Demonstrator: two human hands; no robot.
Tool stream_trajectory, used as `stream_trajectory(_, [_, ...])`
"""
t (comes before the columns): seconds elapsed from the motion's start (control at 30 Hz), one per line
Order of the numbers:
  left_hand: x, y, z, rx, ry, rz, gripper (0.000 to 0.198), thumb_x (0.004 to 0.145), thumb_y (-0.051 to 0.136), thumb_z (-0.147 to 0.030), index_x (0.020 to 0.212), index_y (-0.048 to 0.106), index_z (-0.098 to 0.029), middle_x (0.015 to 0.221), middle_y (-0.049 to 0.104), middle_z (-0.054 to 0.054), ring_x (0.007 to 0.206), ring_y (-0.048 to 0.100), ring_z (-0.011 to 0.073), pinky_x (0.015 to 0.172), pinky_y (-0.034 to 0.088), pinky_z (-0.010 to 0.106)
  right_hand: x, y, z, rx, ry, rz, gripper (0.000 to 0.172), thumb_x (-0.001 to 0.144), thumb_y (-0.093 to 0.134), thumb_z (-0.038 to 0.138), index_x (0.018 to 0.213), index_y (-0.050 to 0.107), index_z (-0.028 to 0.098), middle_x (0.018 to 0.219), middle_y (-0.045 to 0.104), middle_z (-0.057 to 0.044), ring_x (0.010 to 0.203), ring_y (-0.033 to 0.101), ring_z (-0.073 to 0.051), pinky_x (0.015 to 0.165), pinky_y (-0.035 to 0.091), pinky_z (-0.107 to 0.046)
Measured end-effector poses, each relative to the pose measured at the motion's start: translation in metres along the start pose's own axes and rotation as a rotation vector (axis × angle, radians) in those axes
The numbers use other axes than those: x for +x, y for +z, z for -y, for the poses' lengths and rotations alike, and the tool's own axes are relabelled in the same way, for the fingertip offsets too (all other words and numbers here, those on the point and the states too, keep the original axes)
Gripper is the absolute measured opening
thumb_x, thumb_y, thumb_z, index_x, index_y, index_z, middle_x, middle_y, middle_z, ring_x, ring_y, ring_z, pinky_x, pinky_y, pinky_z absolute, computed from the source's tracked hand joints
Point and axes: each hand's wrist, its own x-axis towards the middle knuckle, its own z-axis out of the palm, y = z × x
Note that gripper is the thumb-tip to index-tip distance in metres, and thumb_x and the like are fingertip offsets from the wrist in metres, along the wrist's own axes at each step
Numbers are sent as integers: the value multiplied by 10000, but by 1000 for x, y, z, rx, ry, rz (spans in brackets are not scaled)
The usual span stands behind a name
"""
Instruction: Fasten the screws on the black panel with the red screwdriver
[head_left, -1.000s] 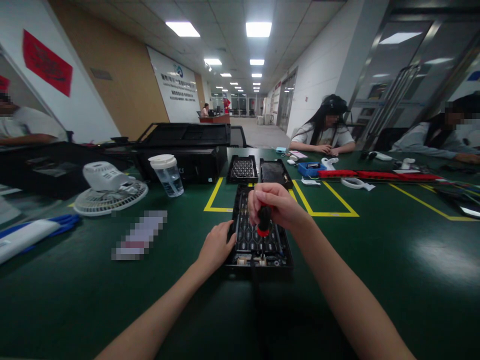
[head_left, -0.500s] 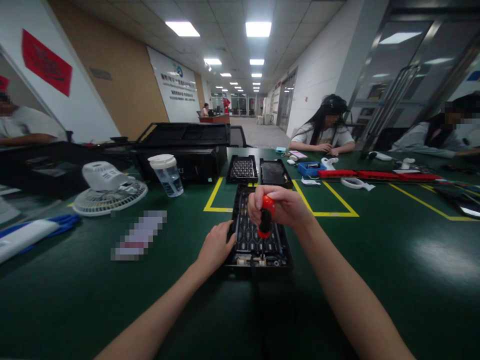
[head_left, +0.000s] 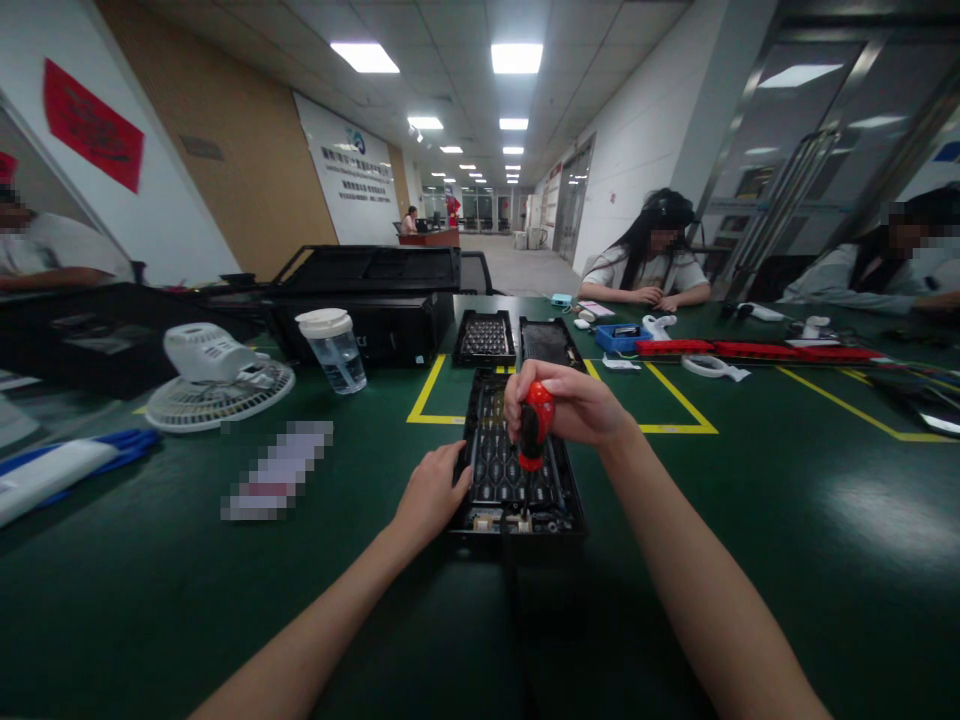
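Note:
A black plastic casing (head_left: 491, 490) with rows of oval cells inside lies on the green table in front of me. My left hand (head_left: 433, 487) grips its left side wall, the fingertips partly hidden by the edge. In my right hand (head_left: 566, 400) is a red and black screwdriver (head_left: 534, 425), held nearly upright with fingers wrapped round the handle. Its shaft reaches down to a pale connector (head_left: 519, 524) at the casing's near end. Whether the tip touches a screw is too small to tell.
Two more black casing parts (head_left: 485, 338) lie beyond, near yellow tape lines. On the left are a clear cup (head_left: 334, 352), a white fan (head_left: 217, 375) and a blurred-out flat object (head_left: 281, 470). To the right lie a blue tray (head_left: 619, 338) and red strips (head_left: 750, 349). A person (head_left: 652, 255) sits opposite.
My right hand has shifted slightly and turned on the screwdriver, so more of its red handle shows. The left hand and the casing stay where they were.

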Motion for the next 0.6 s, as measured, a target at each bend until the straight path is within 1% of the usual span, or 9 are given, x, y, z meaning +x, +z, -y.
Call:
stream_trajectory(0.27, [0,0,0,-11,-6,4,400,845,427,-300,1200,477,-123,1193,550,110,1068,513,234,943,393,375,-4,2,8,-57,32,-36,148,797,513,240,883,546,124,873,572,-70,801,573,-172,781,474,-461])
stream_trajectory(0.43, [0,1,1,-14,-12,4,405,844,428,-306,1203,476,-123,1181,557,105,1062,515,235,939,395,376,-5,3,11,-105,53,-63,147,789,552,246,882,544,133,883,577,-71,836,572,-176,803,474,-465])
stream_trajectory(0.6, [0,1,2,-20,-8,1,400,843,432,-307,1199,479,-133,1183,557,98,1064,518,227,938,397,361,-7,2,14,-148,54,-76,139,792,563,234,887,542,135,890,574,-65,837,582,-177,789,485,-449])
